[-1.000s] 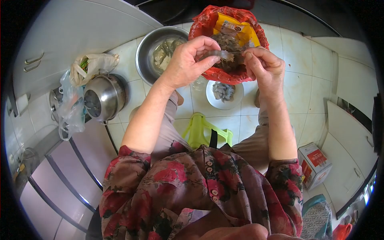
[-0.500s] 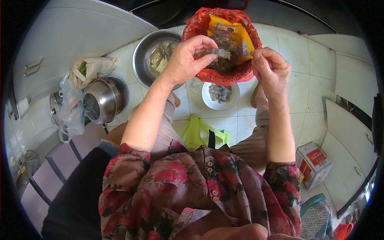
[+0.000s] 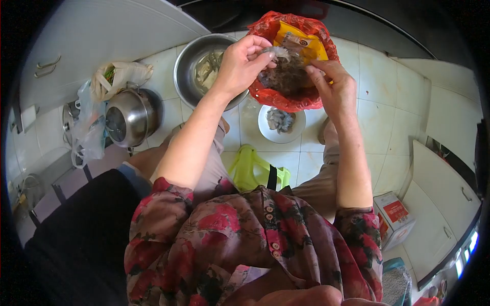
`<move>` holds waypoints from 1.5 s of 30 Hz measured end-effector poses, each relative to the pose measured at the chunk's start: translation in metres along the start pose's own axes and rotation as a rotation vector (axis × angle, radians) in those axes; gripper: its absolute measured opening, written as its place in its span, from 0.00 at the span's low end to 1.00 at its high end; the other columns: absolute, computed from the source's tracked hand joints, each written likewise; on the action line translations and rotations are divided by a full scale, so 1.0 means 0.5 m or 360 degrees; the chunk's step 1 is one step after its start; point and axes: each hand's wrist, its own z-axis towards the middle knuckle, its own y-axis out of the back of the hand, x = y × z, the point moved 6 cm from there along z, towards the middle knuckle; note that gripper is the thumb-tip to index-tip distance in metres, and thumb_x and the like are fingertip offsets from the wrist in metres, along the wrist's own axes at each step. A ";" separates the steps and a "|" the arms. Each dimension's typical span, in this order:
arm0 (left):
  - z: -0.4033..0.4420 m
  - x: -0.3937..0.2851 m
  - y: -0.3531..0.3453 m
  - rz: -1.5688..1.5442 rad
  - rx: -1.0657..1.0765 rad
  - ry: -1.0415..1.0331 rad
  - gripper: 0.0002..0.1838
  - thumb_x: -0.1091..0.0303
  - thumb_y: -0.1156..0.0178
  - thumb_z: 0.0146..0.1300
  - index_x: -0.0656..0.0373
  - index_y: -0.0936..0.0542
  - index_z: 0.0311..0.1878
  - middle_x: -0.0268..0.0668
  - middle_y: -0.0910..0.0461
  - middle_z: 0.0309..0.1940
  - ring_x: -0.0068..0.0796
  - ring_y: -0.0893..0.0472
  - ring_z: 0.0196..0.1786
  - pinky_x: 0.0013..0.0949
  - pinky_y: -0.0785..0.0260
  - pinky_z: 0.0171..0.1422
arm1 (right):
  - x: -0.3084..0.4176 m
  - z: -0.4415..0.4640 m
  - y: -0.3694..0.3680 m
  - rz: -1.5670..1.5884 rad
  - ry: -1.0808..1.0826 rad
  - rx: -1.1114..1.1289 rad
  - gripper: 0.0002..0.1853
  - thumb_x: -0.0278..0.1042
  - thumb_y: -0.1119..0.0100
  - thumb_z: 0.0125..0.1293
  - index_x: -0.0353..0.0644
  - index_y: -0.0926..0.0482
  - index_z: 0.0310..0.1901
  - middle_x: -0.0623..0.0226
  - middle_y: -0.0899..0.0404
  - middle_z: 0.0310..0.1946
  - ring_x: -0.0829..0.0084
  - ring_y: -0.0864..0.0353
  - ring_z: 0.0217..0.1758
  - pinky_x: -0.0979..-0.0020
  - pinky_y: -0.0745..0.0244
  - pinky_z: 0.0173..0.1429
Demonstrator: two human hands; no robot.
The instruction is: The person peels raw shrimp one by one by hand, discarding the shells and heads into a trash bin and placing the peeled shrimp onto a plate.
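My left hand (image 3: 245,65) is closed on a grey shrimp (image 3: 278,52), holding it above a bin lined with a red plastic bag (image 3: 266,98). My right hand (image 3: 334,86) is over the bin's right side, thumb and forefinger pinched together; anything between them is too small to make out. Inside the bin are brownish shrimp shells (image 3: 291,76) and a yellow packet (image 3: 302,42). Below the bin, a white bowl (image 3: 263,127) contains peeled shrimp (image 3: 280,121). Left of my left hand stands a steel basin (image 3: 182,84) with shrimp (image 3: 208,69) inside.
A steel pot (image 3: 127,120), a cloth bag (image 3: 122,76) and a clear plastic bag (image 3: 91,132) are at the left. A green plastic stool (image 3: 245,168) is between my legs. At the right are a cardboard box (image 3: 395,219) and white cabinets (image 3: 441,188).
My right hand has moved left and inward over the bin, nearer the shrimp. The left hand has shifted slightly up and still grips the shrimp.
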 end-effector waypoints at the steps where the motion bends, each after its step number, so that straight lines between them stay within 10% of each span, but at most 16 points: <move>1: -0.003 0.004 0.001 -0.0053 -0.0030 0.0064 0.10 0.72 0.45 0.68 0.64 0.27 0.50 0.38 0.19 0.41 0.25 0.17 0.41 0.25 0.27 0.44 | -0.008 -0.001 -0.009 0.0005 0.0005 0.0012 0.10 0.32 0.32 0.57 0.35 0.17 0.36 0.59 0.19 0.33 0.69 0.20 0.31 0.71 0.25 0.36; 28: 0.002 0.017 -0.010 -0.0851 0.0089 0.0344 0.14 0.68 0.45 0.68 0.61 0.27 0.54 0.44 0.19 0.46 0.32 0.18 0.45 0.32 0.26 0.49 | -0.019 -0.001 -0.063 -0.0161 0.0089 0.0057 0.11 0.23 0.45 0.57 0.38 0.19 0.41 0.55 0.19 0.35 0.50 0.20 0.40 0.60 0.25 0.47; 45: -0.013 -0.005 -0.053 -0.0438 0.0374 0.0150 0.15 0.75 0.45 0.67 0.64 0.27 0.57 0.36 0.19 0.43 0.24 0.18 0.42 0.26 0.27 0.48 | -0.032 -0.001 -0.069 0.0496 -0.0200 0.0170 0.10 0.26 0.39 0.64 0.35 0.20 0.46 0.66 0.17 0.29 0.83 0.22 0.28 0.78 0.25 0.33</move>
